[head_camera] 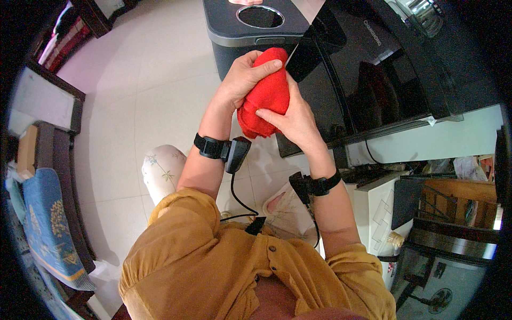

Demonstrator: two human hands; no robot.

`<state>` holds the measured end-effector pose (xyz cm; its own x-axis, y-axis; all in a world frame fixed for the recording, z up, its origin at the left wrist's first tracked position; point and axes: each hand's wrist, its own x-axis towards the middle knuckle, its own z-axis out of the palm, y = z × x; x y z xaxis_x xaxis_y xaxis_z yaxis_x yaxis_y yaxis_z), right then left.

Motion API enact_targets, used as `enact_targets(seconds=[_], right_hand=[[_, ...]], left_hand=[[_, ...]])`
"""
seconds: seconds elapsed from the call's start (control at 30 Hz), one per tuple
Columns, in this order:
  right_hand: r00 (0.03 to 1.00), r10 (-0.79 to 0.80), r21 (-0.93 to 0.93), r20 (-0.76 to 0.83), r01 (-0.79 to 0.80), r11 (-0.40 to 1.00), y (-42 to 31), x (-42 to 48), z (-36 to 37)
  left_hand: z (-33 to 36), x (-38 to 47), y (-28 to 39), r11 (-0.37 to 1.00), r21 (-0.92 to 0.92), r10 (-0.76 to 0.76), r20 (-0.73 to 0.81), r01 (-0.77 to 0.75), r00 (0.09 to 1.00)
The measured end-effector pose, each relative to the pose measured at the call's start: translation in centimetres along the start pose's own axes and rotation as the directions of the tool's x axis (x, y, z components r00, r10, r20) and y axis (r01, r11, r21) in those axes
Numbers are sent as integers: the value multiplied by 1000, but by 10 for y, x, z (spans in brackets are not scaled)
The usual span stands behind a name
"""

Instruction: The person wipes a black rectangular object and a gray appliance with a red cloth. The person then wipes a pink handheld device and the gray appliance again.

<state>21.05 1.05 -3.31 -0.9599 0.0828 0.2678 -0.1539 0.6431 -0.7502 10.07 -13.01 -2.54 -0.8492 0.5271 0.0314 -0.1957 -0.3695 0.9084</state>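
Observation:
A soft red cloth (266, 92), gathered into a thick bundle, is held up in front of me between both hands. My left hand (244, 78) grips its upper left side, with the thumb laid across the top. From the lower right, my right hand (294, 114) clasps the bundle, its thumb pressing on the near part. The cloth's ragged lower edge hangs below the thumbs. Most of my fingers are hidden behind the fabric. Just beyond the hands stands a dark grey bin (224, 38) with a round, metal-rimmed opening in its top.
A glossy black panel (376, 80) slants along the right, close to my right hand. Pale floor tiles (108, 140) lie to the left. Dark wooden furniture with a blue patterned towel (52, 224) lines the far left. Cables hang from black straps on both forearms.

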Motion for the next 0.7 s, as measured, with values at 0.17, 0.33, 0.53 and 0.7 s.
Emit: enact_targets(seconds=[0.17, 0.33, 0.53, 0.7], right_hand=[[984, 145, 185, -103, -124, 975, 6, 6, -5], [929, 220, 30, -298, -221, 975, 5, 15, -14], [991, -48, -286, -122, 11, 958, -1, 12, -3], [981, -132, -279, -139, 89, 956, -3, -1, -7]], left_hand=[[-3, 11, -6, 883, 321, 437, -292, -343, 851], [-3, 7, -15, 826, 514, 393, -229, -232, 891], [26, 15, -55, 997, -17, 73, -112, -76, 991], [14, 54, -64, 968, -169, 130, -301, -187, 945]])
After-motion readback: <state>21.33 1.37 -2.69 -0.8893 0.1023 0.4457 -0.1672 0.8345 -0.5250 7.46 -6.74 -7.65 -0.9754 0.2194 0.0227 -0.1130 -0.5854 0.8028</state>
